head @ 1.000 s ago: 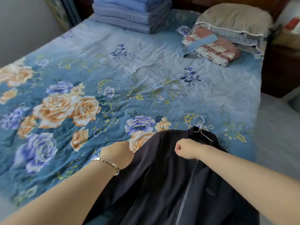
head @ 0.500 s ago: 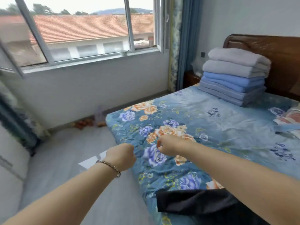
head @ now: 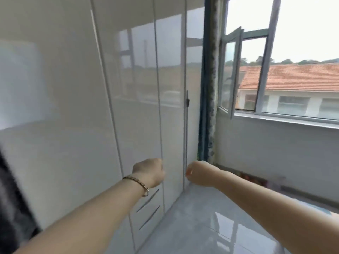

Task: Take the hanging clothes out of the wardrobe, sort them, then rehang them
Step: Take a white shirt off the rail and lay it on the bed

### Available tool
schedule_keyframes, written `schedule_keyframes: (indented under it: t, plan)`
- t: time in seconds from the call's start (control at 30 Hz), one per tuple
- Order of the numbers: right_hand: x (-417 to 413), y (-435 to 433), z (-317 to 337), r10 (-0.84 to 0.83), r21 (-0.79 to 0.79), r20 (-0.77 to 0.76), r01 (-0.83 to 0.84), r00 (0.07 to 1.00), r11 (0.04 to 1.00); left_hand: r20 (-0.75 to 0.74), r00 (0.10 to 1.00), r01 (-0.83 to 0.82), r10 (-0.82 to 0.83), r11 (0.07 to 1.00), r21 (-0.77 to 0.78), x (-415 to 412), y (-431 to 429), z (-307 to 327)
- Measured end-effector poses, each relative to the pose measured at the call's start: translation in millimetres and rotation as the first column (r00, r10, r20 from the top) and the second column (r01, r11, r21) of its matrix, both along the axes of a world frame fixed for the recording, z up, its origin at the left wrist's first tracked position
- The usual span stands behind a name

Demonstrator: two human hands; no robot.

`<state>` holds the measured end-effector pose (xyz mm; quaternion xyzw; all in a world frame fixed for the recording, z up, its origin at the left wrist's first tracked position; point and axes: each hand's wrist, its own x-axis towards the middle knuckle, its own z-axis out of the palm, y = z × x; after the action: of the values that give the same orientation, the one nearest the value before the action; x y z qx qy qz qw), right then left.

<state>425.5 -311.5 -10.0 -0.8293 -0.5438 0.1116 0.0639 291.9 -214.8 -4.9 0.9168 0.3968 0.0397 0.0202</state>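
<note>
Wardrobe [head: 128,88]: glossy white doors, those ahead shut, filling 9 to 12 o'clock of the hands. Hanging clothes not visible, judged to be behind them. Dark blurred mass [head: 11,198] at the frame's 8 o'clock edge: cannot tell what it is. Left hand [head: 149,173] and right hand [head: 199,173]: both curled into fists, holding nothing, side by side before the door seam. Door handle [head: 187,101]: slim, long axis vertical, at 12 o'clock well above the hands. It is nearer the right hand, so that hand is judged the likelier to reach up.
</note>
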Motion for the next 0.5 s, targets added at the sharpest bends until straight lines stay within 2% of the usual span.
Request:
schedule_keyframes:
  t: [0.13,0.27,0.43,0.5]
  plan:
    - [-64.7,75.5,23.2,0.255,0.078,0.029,-0.257,0.966,0.963,0.045,0.954,-0.297,0.296,0.955,0.022,-91.5,32.9,19.6]
    - [-144.4,130.1,44.9,0.461,0.104,0.110,-0.471,0.881,0.876,0.075,0.852,-0.523,0.518,0.850,0.066,-190.5,46.0,39.8]
    - [-270.0,190.9,76.7,0.614,0.131,0.220,-0.647,0.758,0.752,0.146,0.677,-0.736,0.722,0.663,0.135,-321.5,55.2,75.3]
    - [-286.0,200.7,82.7,0.620,0.126,0.257,-0.662,0.741,0.739,0.173,0.649,-0.760,0.740,0.630,0.158,-341.3,62.0,83.5]
